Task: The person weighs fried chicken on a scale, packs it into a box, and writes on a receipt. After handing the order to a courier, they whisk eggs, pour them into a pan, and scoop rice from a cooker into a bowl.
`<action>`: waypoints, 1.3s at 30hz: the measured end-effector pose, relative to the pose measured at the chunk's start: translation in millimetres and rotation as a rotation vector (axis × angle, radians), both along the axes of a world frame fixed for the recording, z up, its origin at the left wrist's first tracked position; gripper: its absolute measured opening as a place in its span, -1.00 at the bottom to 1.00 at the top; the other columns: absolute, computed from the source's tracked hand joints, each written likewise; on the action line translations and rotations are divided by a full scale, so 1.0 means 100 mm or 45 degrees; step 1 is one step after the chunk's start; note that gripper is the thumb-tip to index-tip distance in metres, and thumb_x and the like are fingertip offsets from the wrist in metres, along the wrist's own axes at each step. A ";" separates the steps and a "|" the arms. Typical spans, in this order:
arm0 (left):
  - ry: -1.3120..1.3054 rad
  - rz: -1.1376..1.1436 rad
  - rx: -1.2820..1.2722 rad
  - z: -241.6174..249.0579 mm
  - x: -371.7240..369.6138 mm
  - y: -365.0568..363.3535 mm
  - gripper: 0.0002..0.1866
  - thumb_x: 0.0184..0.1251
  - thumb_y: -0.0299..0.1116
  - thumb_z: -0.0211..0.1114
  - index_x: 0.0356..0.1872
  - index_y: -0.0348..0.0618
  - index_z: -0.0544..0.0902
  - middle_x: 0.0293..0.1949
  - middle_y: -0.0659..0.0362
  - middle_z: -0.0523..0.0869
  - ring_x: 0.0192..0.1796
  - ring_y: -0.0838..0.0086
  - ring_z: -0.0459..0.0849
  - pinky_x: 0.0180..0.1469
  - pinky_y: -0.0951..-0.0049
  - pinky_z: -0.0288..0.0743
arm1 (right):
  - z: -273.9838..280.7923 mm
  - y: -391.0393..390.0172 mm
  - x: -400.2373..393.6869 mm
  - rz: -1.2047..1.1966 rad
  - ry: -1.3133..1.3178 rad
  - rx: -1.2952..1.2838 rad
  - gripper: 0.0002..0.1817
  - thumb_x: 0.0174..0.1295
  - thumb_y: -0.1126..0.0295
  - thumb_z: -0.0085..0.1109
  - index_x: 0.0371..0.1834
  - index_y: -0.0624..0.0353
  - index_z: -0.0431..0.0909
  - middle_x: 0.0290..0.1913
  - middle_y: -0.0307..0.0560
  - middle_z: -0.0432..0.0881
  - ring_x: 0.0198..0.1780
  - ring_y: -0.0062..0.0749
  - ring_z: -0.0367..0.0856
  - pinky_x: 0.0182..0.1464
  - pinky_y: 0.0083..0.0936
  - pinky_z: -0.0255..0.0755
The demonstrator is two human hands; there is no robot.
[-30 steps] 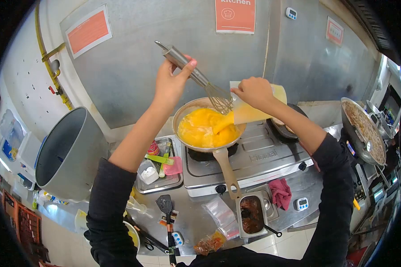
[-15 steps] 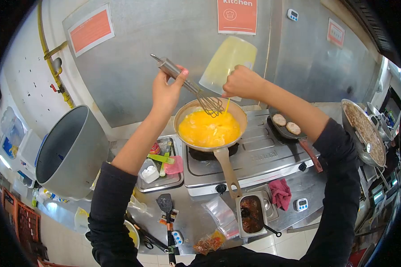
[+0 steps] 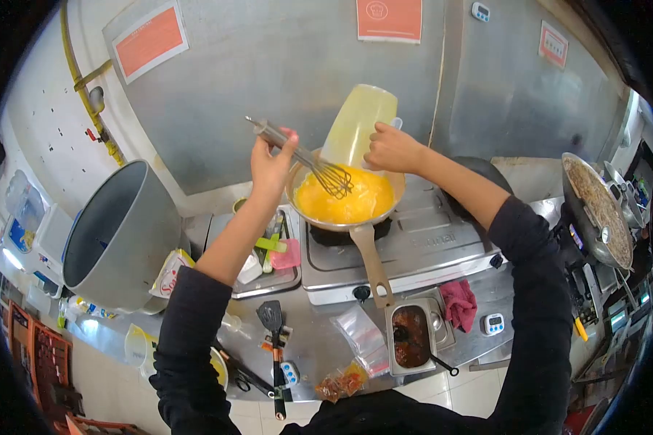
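Grey pot (image 3: 116, 239) stands left of the pan (image 3: 348, 199). Left hand (image 3: 272, 163) is clamped on the whisk (image 3: 305, 159), long axis sloping down-right, wires inside the pan over the egg (image 3: 355, 203). Right hand (image 3: 388, 148) grips the upended jug (image 3: 355, 134) above the pan's far rim. Since half a second ago, jug and whisk have dropped lower.

Bright, even light; fisheye warp, black corners.
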State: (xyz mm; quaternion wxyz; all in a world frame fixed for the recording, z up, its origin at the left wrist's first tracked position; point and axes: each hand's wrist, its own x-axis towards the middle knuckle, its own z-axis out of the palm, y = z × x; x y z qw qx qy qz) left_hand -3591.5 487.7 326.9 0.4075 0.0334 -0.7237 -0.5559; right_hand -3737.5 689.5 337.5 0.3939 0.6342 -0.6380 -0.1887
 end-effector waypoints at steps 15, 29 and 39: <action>-0.168 -0.131 -0.375 1.36 0.08 0.60 -0.50 0.16 -0.25 0.26 0.01 -0.34 0.33 -0.16 -0.05 0.51 -0.14 0.31 0.52 -0.11 0.37 0.39 | 0.30 0.26 0.34 -0.404 -1.908 -1.250 -0.58 0.13 0.04 0.09 -0.65 0.19 0.50 -0.66 -0.18 0.45 -0.61 -0.46 0.39 -0.51 -0.50 0.24; -0.321 -0.766 -0.941 1.21 0.88 1.44 -0.33 0.17 -0.12 0.22 0.22 -0.29 0.22 0.06 -0.10 0.47 0.04 0.17 0.51 0.12 0.21 0.36 | 0.21 1.15 1.99 0.106 -2.762 -1.438 -0.61 0.18 0.11 0.09 -0.67 0.08 0.27 -0.77 -0.38 0.16 -0.72 -0.70 0.13 -0.64 -0.72 -0.04; -0.347 -0.491 -0.894 0.06 2.63 1.36 -0.66 0.12 -0.24 0.23 -0.25 -0.28 0.35 -0.33 -0.16 0.54 -0.25 -0.02 0.53 -0.23 0.17 0.38 | -1.05 0.90 3.78 -0.296 -2.770 -1.769 -0.56 0.22 0.03 0.05 -0.71 0.04 0.30 -0.75 -0.39 0.27 -0.75 -0.72 0.15 -0.69 -0.72 -0.03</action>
